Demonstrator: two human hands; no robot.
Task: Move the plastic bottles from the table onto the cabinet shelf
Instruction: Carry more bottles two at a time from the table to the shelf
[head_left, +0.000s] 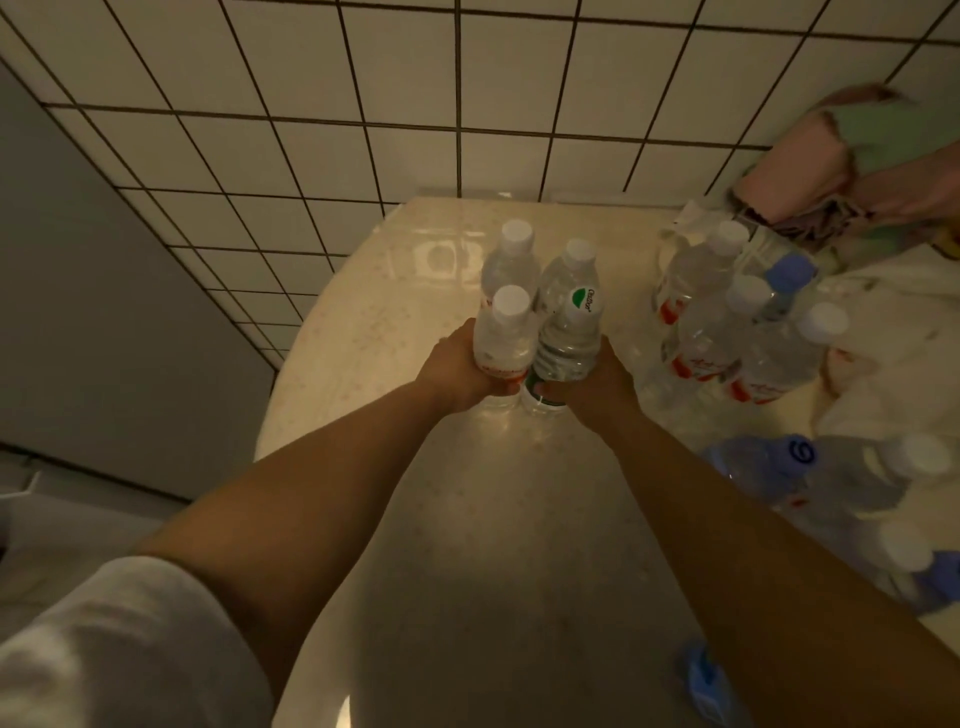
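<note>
Clear plastic bottles stood before us: our left hand (462, 371) gripped a white-capped bottle (504, 338), our right hand (597, 384) a green-labelled bottle (569, 338), on the pale worktop (363, 332). More bottles (727, 322) crowded right, blurred beside crumpled cloth (831, 171).

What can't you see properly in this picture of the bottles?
- Head view: the cabinet shelf is nowhere in the picture.
- The fingertips of the left hand and right hand are hidden behind the two bottles they hold, the red-label bottle and the green-label bottle.
- The near bottles at the right edge are blurred and partly cut off.
- The cloth bundle is cut by the right edge.
- The labels' small print is too small to read.
</note>
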